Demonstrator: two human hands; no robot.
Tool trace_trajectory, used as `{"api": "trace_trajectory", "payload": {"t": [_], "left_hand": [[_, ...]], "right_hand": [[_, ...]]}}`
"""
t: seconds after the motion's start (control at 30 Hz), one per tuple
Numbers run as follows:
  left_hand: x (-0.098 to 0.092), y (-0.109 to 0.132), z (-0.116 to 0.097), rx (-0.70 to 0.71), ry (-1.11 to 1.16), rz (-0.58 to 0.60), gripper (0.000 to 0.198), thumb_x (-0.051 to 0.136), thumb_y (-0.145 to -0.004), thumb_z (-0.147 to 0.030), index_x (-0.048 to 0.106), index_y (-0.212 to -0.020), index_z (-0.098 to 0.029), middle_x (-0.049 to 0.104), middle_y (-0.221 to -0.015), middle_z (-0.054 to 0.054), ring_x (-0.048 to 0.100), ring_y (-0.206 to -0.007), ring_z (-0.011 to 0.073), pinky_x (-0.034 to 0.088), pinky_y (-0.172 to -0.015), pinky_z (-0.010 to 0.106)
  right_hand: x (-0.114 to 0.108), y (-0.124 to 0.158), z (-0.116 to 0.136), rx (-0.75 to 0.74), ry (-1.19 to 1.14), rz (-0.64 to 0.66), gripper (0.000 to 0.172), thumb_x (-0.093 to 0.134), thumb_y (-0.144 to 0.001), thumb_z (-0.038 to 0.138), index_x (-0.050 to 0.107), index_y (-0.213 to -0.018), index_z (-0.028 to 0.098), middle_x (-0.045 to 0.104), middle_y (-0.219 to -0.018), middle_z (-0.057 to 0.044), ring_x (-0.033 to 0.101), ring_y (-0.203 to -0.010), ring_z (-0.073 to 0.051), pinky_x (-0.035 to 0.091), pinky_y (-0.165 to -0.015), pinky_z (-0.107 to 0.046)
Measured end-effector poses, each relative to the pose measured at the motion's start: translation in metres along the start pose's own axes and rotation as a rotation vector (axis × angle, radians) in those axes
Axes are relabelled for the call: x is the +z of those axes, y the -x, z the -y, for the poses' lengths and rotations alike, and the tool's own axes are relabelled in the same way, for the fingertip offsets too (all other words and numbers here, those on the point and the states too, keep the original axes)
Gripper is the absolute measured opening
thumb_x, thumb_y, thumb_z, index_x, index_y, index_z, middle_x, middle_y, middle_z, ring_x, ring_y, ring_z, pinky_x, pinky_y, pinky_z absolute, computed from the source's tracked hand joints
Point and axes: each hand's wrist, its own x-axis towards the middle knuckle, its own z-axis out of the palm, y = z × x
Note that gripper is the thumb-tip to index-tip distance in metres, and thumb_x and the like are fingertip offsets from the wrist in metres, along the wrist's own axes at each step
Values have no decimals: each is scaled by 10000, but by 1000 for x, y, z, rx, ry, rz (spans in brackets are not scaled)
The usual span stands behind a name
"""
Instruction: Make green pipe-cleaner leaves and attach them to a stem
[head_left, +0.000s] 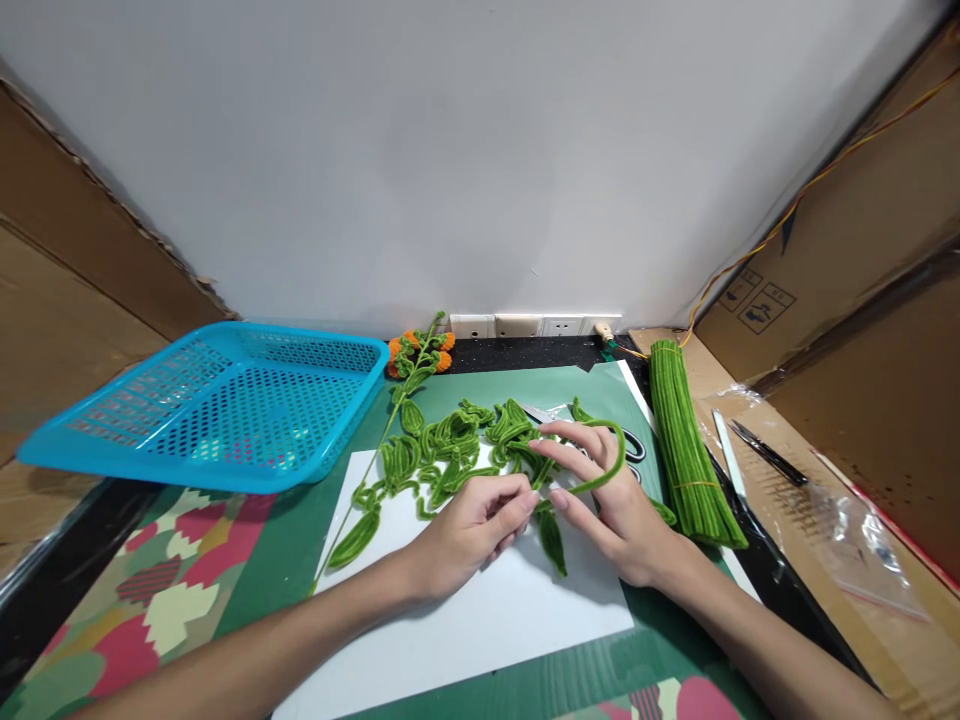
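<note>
My left hand (484, 525) is closed in a pinch, with the end of a green pipe cleaner (619, 450) at its fingertips. The pipe cleaner curves up to the right, across my right hand (611, 500). The fingers and thumb of my right hand are spread apart beside the curve, and I see no firm grip there. Just below, between the hands, a green leaf shape (552, 545) made of pipe cleaner points downward. A heap of looped green pipe-cleaner pieces (450, 445) lies behind my hands on a white sheet (480, 640). What sits inside the left fingers is hidden.
A blue perforated basket (330, 470) stands at left. Beside it lies a leafy stem (390, 430) near orange flowers (444, 360). Scissors (634, 445) are partly behind my right hand. At right lie a bundle of green pipe cleaners (690, 450) and tweezers (769, 452). Sockets (517, 326) line the wall.
</note>
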Motion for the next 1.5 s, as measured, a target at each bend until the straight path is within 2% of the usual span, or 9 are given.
{"api": "trace_trajectory", "payload": {"t": [0.33, 0.7, 0.9, 1.07, 1.5], "left_hand": [[0, 0, -1, -6, -17, -15, 536, 526, -1069, -645, 476, -785, -193, 454, -657, -54, 403, -551, 85, 318, -503, 219], [-1, 0, -3, -16, -49, -5, 530, 523, -1073, -644, 562, -836, -172, 486, -644, -52, 419, -553, 85, 324, -513, 220], [-1, 0, -1, 11, -47, 9, 558, 520, -1074, -643, 489, -762, -182, 451, -626, -56, 384, -548, 80, 295, -520, 232], [0, -1, 2, 2, -4, 6, 536, 532, -1068, -642, 463, -774, -200, 424, -626, -64, 366, -535, 87, 275, -501, 240], [1, 1, -5, 7, -13, 34, 510, 536, -1073, -620, 462, -789, -203, 434, -632, -62, 371, -550, 94, 282, -519, 248]], "right_hand": [[1, 0, -1, 2, -4, -6, 425, 528, -1099, 272, 528, -1524, 280, 565, -1542, -122, 537, -1386, -308, 482, -1135, -562], [4, 2, -1, 18, -34, 4, 375, 541, -1096, 239, 563, -1468, 270, 552, -1534, -118, 520, -1378, -294, 456, -1148, -557], [5, 1, -1, 12, -13, 10, 366, 547, -1092, 248, 564, -1456, 272, 563, -1523, -121, 543, -1353, -299, 470, -1132, -563], [5, 1, -1, 1, 2, 11, 361, 539, -1094, 250, 558, -1453, 270, 596, -1489, -124, 569, -1329, -298, 481, -1114, -564], [3, 0, -2, 5, 29, -31, 367, 536, -1096, 240, 538, -1463, 263, 619, -1455, -127, 583, -1298, -298, 491, -1076, -556]]}}
